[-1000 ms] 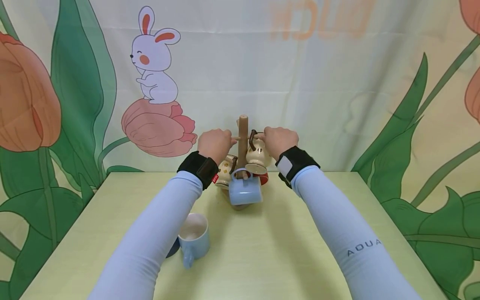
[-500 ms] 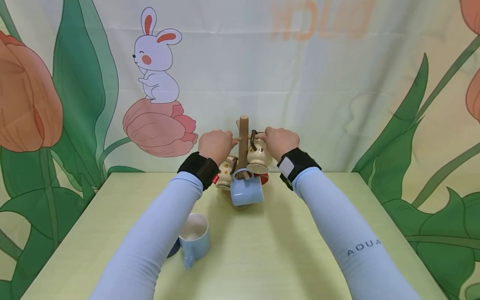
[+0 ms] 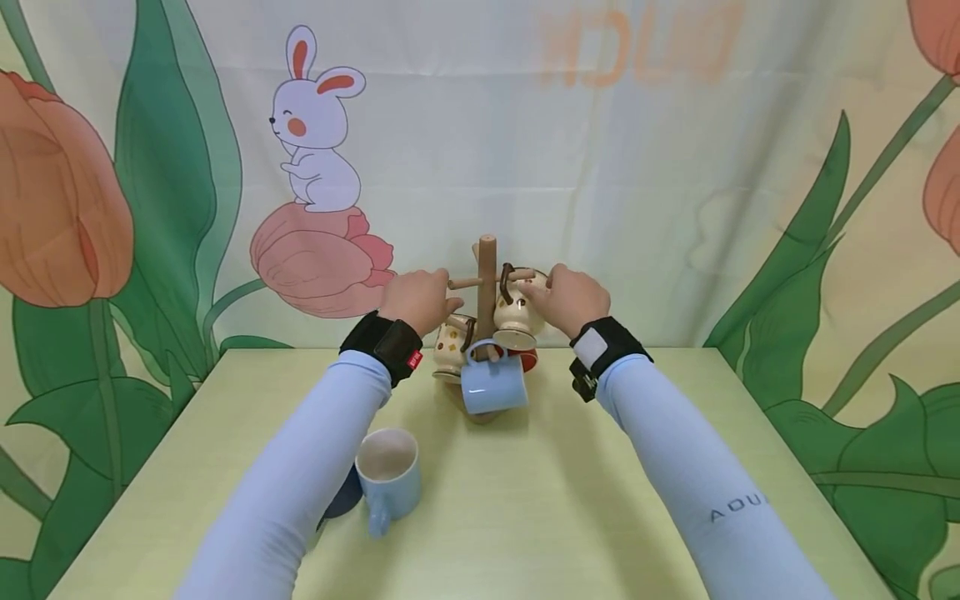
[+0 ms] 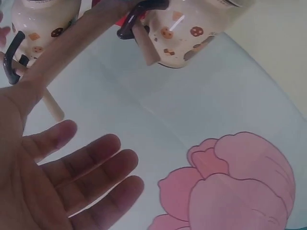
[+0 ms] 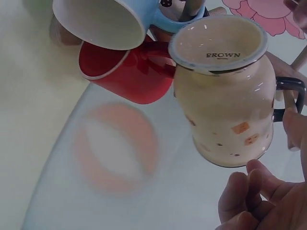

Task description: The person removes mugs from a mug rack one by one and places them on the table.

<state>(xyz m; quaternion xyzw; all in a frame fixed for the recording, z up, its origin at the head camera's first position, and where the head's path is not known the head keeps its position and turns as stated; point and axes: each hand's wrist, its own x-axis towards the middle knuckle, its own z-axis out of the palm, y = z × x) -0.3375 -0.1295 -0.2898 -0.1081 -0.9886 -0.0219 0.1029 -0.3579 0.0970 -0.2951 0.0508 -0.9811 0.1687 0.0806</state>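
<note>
The pale counter [image 3: 487, 517] filled the foreground, and behind it hung a lightly creased backdrop [image 3: 637, 167], its printed rabbit [image 3: 315, 133] perched on a pink tulip [image 3: 322, 267], broad green leaves [image 3: 168, 125] climbing on either side. Front and left, a blue cup [image 3: 390, 479] stood upright, mouth up, just beside a dark blue thing [image 3: 347, 493] partly hidden by the left sleeve [image 3: 270, 483]. Centre back, there was the stand [image 3: 487, 258], upright and hung with mugs.

And the hands were off! Half a second earlier they had gripped the tips of the upper pegs; by this moment the left hand [image 3: 420, 302] had backed away, fingers spread and holding nothing, the left peg [image 3: 467, 283] bare. The right hand [image 3: 573, 302] had slipped outward too, fingers loosely bent, a gap between them and the thumb; whether one touched the upper cream mug [image 3: 517, 312], I couldn't tell. The mugs hung much as before.

Plain round wood, that post. The upper cream mug was glossy and round-bellied, dark-handled, dotted with biscuit motifs, BROWN lettered at one end; the lower cream mug [image 3: 448, 348] matched it. The blue mug [image 3: 493, 387], smooth and straight-sided, tilted in front, a shiny red mug [image 5: 127, 72] behind.
</note>
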